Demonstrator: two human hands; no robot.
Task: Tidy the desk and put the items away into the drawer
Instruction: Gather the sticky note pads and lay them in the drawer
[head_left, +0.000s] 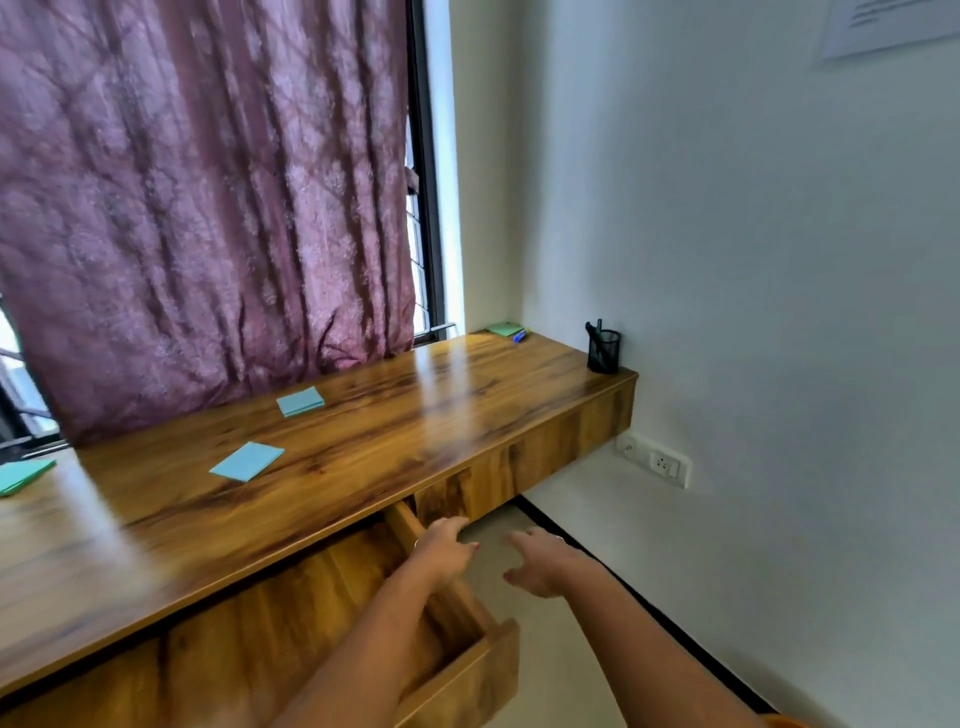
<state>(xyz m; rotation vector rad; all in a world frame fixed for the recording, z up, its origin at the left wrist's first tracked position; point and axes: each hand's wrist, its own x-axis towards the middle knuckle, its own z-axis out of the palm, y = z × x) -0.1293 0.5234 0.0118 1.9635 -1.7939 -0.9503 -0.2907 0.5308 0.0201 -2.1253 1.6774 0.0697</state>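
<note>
Desk (415, 415): before me, with the curtain (208, 208) behind it.
Drawer (467, 670): pulled out under the desk's front edge.
My left hand (444, 551): over the drawer's right wall.
My right hand (540, 564): right of the drawer.
Near pad (247, 461): on the desk, with the middle pad (300, 401) behind it.
Far pad (505, 329): at the back corner, marker (519, 336) just beside it.
Pen holder (603, 352): at the desk's far right end, by the wall.

Wood desk (363, 441) runs lower left to mid right; drawer (467, 670) pulled open, btm centre. Flat on top: near blue pad (247, 461) & far blue pad (300, 401) centre-left; left green pad (23, 475) at frame edge; far green pad (505, 329) w/ blue pen (520, 336) just beside; black pen cup (603, 351) upright, right end.
</note>
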